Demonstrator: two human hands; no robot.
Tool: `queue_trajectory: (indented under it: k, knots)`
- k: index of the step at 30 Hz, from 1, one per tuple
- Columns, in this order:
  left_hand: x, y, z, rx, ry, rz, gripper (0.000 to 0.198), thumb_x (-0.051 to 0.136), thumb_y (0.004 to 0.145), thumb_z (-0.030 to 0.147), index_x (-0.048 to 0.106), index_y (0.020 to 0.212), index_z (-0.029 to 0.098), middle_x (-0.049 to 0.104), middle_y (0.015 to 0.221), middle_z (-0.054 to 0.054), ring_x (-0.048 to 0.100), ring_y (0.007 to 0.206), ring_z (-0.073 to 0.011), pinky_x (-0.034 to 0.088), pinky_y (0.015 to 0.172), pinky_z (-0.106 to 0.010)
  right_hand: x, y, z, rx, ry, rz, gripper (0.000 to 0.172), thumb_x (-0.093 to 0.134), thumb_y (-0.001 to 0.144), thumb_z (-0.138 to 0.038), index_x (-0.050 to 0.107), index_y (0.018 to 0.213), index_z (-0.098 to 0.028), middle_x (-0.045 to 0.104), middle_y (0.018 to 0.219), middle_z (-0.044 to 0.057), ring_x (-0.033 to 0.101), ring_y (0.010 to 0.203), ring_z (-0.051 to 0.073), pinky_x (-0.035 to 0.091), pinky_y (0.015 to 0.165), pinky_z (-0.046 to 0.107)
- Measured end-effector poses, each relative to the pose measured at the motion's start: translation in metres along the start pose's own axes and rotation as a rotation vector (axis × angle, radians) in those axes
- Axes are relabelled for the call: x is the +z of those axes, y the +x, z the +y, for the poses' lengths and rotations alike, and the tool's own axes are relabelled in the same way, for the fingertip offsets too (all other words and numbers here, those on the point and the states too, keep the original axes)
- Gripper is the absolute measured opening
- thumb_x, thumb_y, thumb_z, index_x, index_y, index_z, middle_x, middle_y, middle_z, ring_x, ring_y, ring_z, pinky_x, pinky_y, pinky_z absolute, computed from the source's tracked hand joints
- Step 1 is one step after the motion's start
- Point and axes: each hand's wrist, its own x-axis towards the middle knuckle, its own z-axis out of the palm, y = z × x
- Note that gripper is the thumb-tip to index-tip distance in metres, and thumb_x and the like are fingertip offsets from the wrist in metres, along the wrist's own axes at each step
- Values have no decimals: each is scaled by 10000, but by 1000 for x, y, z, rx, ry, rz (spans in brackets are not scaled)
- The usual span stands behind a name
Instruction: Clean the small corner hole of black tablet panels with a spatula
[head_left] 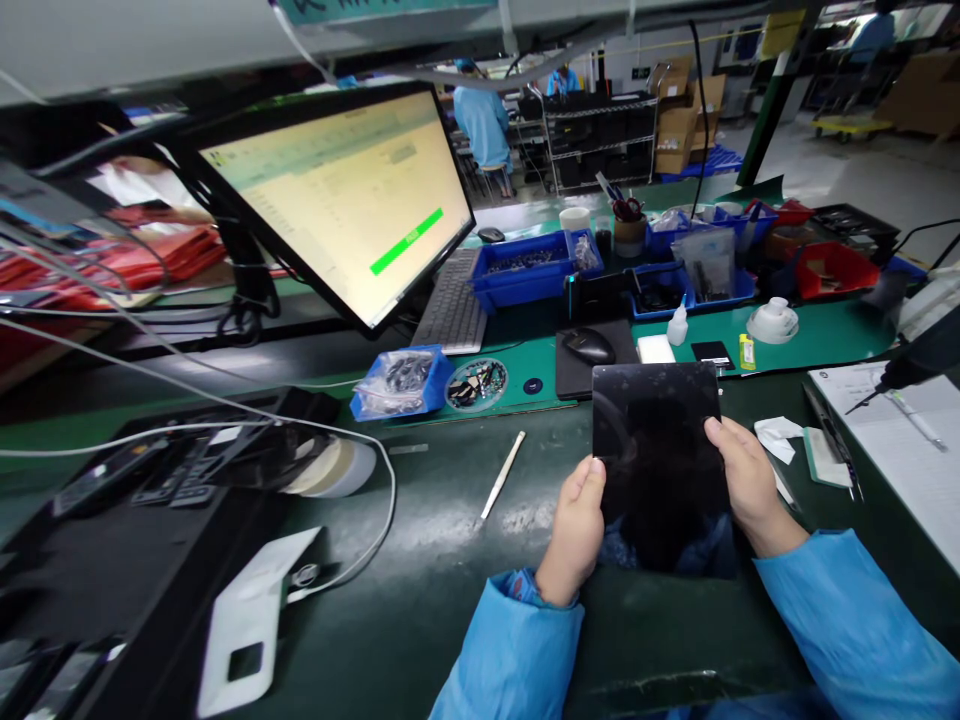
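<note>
My left hand (577,530) and my right hand (750,480) grip opposite side edges of a glossy black tablet or display panel (660,470), holding it up over the green work mat (442,530). Its dark glass reflects my blue sleeve (847,620). To the left of my left hand lies a slim white pick-like tool (502,475). Beyond the panel's top edge sits a black computer mouse (589,345). Near my right hand are white wipes (776,438) and a pair of tweezers (831,438).
A monitor (337,205) and keyboard (451,302) stand at the far left of the bench. Blue parts bins (521,270) line the back. An electric screwdriver (915,360) hangs over papers (892,400) at the right. Cables and tape rolls (330,470) lie left. Co-workers sit beyond.
</note>
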Motion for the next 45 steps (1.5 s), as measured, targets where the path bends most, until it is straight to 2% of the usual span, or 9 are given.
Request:
queue_trajectory:
  k: [5,11,21,28,35,37,40,42,45]
  knots:
    - [-1,0,4,-55,-67,0,628,480,982,702,811,1043,173,805,1104,-107,707,1108,-299,553,998,-421,2,-1,-2,3,9,-2,351,766,847,-605,776,886,-257,743,813,3,667,758,208,545,734,305]
    - [0,-2,14,-39,-61,-137,453,858,798,464,775,1138,175,798,1141,-100,712,1080,-288,550,974,-387,1,-3,0,2,1,-31,347,751,874,-582,731,782,-248,699,756,-1,636,725,196,524,678,293]
    - [2,0,12,-64,-64,-101,434,721,903,532,770,1129,164,802,1119,-97,709,1112,-298,536,1016,-419,4,-6,-3,7,-16,-60,344,727,888,-595,755,859,-253,722,771,2,660,738,210,530,678,304]
    - [1,-1,7,-49,-16,11,489,654,924,631,784,938,160,803,993,-71,706,1041,-281,543,965,-377,3,-5,-3,11,-26,-61,363,722,887,-605,737,826,-247,705,742,3,645,711,213,527,653,312]
    - [0,0,3,-64,-13,84,587,505,993,668,770,1125,162,770,1250,-130,649,1275,-324,471,1131,-461,1,-5,-1,3,-11,-75,345,719,909,-572,727,802,-243,685,729,-8,621,679,184,508,637,288]
    - [1,0,7,-17,-39,20,580,635,937,636,692,1290,178,712,1376,-128,614,1341,-308,455,1165,-443,1,-5,1,4,-12,-88,350,711,913,-577,732,807,-244,691,730,-5,625,680,188,512,641,292]
    - [2,-1,13,52,-43,-83,914,834,822,478,380,1570,217,633,1480,-145,610,1359,-294,472,1163,-436,3,-7,3,7,-26,-122,343,703,917,-581,761,875,-245,725,785,8,654,732,210,534,682,309]
    - [2,-2,14,96,14,-92,1080,873,792,384,211,1632,231,579,1530,-162,575,1401,-296,453,1183,-438,6,-9,4,8,-41,-149,342,700,920,-576,774,906,-242,739,812,17,671,770,223,545,706,318]
    - [0,-3,13,151,141,-34,1196,906,756,356,129,1657,242,464,1623,-170,470,1493,-307,386,1236,-436,10,-12,5,0,-58,-192,331,692,931,-564,789,942,-247,756,843,20,694,819,236,562,766,331]
